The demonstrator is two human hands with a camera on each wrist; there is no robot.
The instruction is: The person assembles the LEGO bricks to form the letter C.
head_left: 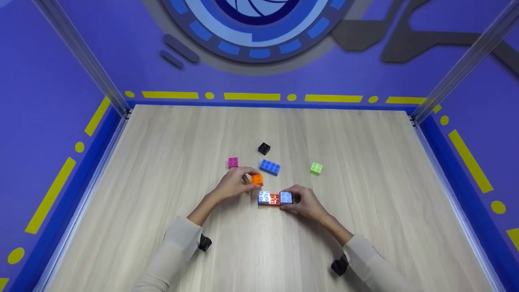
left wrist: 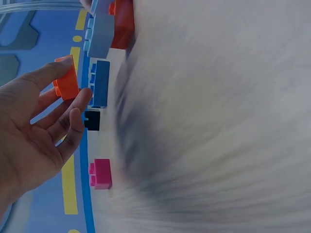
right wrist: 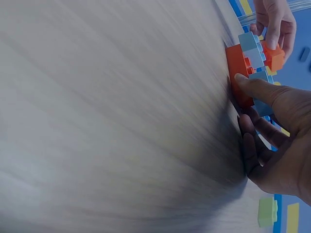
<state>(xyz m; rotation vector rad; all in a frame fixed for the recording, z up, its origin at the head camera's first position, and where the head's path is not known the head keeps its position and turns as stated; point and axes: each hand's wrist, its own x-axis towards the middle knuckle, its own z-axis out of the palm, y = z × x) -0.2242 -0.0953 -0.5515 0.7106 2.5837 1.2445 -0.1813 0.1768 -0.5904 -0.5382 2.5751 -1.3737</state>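
My left hand (head_left: pixel 235 183) pinches an orange brick (head_left: pixel 257 179) between thumb and fingers, held above the table in the left wrist view. With thumb and fingers, my right hand (head_left: pixel 306 202) grips the right end of a small brick assembly. That assembly has a red-orange brick (head_left: pixel 275 198) as its base, with a light blue brick (head_left: pixel 264 197) on its left end and another light blue brick (head_left: pixel 286 197) on its right end. Red studs show in the gap between the two. The orange brick is close behind the assembly's left end.
Beyond the hands lie a blue brick (head_left: pixel 270 167), a black brick (head_left: pixel 264 148) and a magenta brick (head_left: pixel 233 162), the last right by the left hand. A lime green brick (head_left: pixel 316 168) sits to the right. Blue-purple panels (head_left: pixel 259 83) wall the wooden table (head_left: pixel 182 134).
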